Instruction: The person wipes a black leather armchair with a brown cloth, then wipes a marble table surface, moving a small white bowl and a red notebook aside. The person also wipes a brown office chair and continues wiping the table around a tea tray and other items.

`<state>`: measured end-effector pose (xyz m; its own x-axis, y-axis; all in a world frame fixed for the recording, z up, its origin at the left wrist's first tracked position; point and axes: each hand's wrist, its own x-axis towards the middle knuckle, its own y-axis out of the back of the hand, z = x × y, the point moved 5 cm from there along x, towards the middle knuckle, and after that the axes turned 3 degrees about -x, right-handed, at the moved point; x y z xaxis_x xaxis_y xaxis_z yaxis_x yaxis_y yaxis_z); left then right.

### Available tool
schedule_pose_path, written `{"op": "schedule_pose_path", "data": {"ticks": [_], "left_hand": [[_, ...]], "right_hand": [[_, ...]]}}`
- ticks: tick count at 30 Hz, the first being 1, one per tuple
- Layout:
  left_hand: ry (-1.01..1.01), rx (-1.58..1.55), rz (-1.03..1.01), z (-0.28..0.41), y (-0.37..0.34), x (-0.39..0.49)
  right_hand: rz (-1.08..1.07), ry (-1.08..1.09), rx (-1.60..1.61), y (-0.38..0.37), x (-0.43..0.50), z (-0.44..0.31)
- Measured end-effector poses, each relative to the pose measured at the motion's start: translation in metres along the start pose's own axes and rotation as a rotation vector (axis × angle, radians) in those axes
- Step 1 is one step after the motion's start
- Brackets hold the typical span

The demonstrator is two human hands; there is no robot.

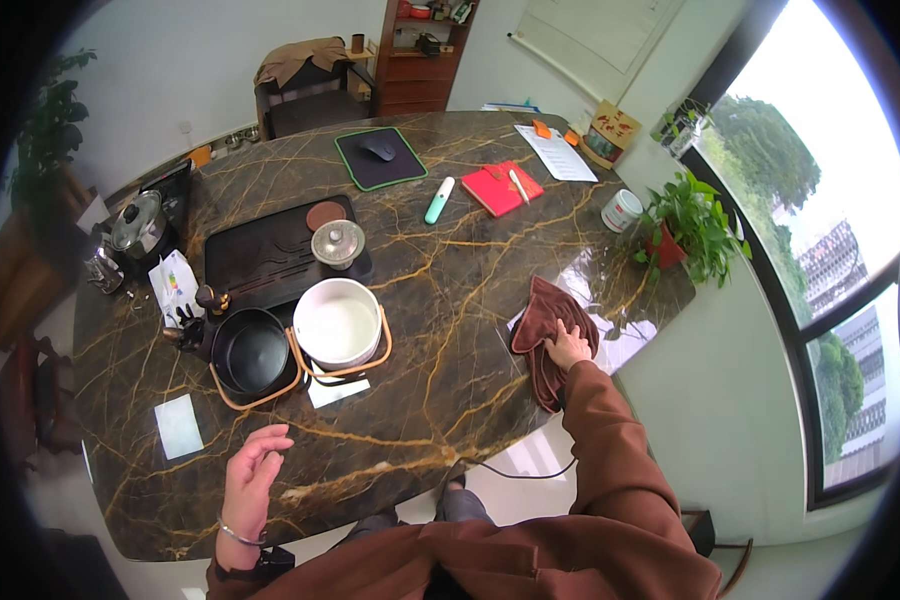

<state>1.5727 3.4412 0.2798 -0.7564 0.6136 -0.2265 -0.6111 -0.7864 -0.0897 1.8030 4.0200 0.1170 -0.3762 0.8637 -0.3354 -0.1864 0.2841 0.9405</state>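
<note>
My right hand (pixel 569 346) lies on a bunched brown cloth (pixel 541 330) at the right part of the dark marble-patterned table (pixel 450 300), with its fingers bent into the fabric. Part of the cloth trails down to the table's near edge. Over the table's left front, my left hand (pixel 253 472) is raised with nothing in it, its fingers loosely curved. Beyond it stand a black bucket (pixel 251 351) and a white bucket (pixel 339 322), each with a tan handle. A white sheet (pixel 179 426) lies left of the hand; another paper (pixel 337 391) is partly under the white bucket.
A black tea tray (pixel 270 251) bears a lidded bowl (pixel 337 244). Farther back are a mouse pad (pixel 356 169), a green-and-white device (pixel 440 201), a red notebook (pixel 495 193) and a white canister (pixel 622 211). A potted plant (pixel 667 251) stands at the right edge, near the window.
</note>
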Motion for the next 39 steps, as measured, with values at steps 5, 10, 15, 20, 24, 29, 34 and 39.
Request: {"op": "schedule_pose_path", "data": {"ticks": [5,10,15,20,24,29,34,39], "left_hand": [[-0.078,0.116,-0.003,0.035,-0.051,0.016],[0.018,0.447,0.054,0.058,-0.123,0.051],[-0.14,0.871,-0.186,0.084,-0.198,0.122],[-0.318,1.216,-0.195,0.05,-0.255,0.295],[-0.261,1.351,0.15,0.013,-0.279,0.42],[-0.207,1.283,0.301,-0.038,-0.302,0.504],[-0.186,1.244,0.321,-0.068,-0.31,0.552],[-0.095,1.143,0.383,-0.079,-0.29,0.567]], "right_hand": [[-0.043,0.247,-0.038,0.04,0.088,-0.047],[-0.003,0.708,-0.213,0.062,0.128,-0.129],[-0.043,1.065,-0.299,0.069,0.128,-0.178],[-0.026,1.205,-0.179,0.083,0.133,-0.193],[0.053,1.12,-0.016,0.078,0.138,-0.199],[0.085,1.065,-0.033,0.069,0.144,-0.217],[0.077,1.101,-0.098,0.077,0.146,-0.239],[0.164,1.114,-0.185,0.082,0.154,-0.269]]}}
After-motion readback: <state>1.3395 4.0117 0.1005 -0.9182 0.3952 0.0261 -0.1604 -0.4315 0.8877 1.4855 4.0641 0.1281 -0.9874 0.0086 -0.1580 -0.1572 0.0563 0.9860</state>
